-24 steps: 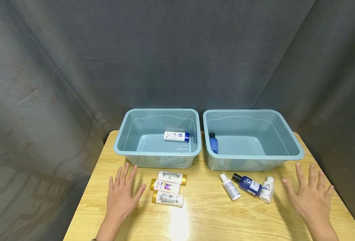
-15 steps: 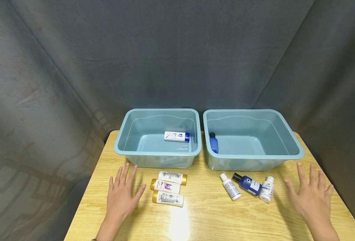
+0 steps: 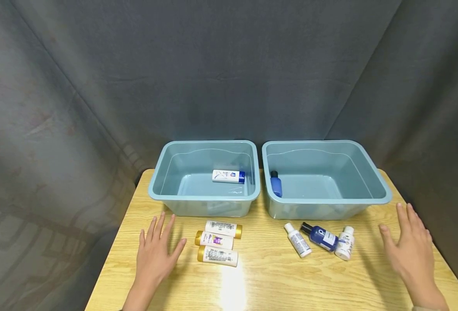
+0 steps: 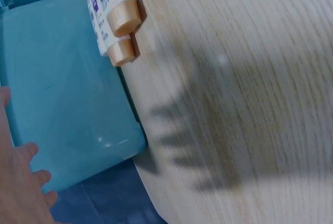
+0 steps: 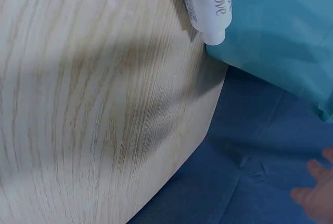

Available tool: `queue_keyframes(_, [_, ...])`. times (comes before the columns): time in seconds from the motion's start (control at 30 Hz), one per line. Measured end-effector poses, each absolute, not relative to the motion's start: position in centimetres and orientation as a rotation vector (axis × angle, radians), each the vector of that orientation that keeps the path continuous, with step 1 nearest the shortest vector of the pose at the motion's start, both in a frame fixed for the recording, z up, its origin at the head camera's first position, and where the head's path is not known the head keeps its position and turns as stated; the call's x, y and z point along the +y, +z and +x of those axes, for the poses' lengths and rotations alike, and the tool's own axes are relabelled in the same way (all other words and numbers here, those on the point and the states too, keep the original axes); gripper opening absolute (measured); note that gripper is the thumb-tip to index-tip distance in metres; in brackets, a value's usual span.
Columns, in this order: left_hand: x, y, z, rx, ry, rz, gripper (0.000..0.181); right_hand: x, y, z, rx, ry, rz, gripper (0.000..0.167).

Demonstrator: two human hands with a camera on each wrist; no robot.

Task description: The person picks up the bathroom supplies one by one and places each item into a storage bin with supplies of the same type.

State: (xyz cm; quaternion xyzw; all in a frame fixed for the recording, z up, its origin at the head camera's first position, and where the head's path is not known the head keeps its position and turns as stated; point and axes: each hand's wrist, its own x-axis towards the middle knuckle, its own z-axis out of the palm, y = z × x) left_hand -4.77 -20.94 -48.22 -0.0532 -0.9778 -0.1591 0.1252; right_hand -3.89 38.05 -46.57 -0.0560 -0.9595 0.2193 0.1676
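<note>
My left hand [image 3: 153,255] hovers over the table's left side, fingers spread and holding nothing. Just right of it lie three white tubes with gold caps: a far one [image 3: 221,228], a middle one [image 3: 215,240] and a near one [image 3: 219,255]. Over the right side my right hand [image 3: 412,250] is also empty, its fingers straight and the thumb apart. Left of that hand lie a white Dove bottle [image 3: 345,243], a dark blue bottle [image 3: 322,238] with a black cap, and a slim white bottle [image 3: 298,240] with a printed label.
Two blue-grey plastic bins stand side by side at the back. In the left bin [image 3: 203,198] lies a white tube with a blue cap [image 3: 228,176]; the right bin [image 3: 330,201] has a blue bottle [image 3: 276,185] against its left wall. A grey curtain [image 3: 229,73] hangs behind.
My right hand has shifted a little to the right, its fingers closer together. The left hand stays almost where it was, and the bottles and tubes have not moved.
</note>
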Motion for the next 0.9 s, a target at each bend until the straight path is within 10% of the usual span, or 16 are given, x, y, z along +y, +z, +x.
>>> queue_keyframes(0.9, [-20.3,-48.8,-4.1,-2.867,-0.484,-0.174,0.071,37.3,-45.4,-7.0,-2.410,0.958,-0.150,0.058])
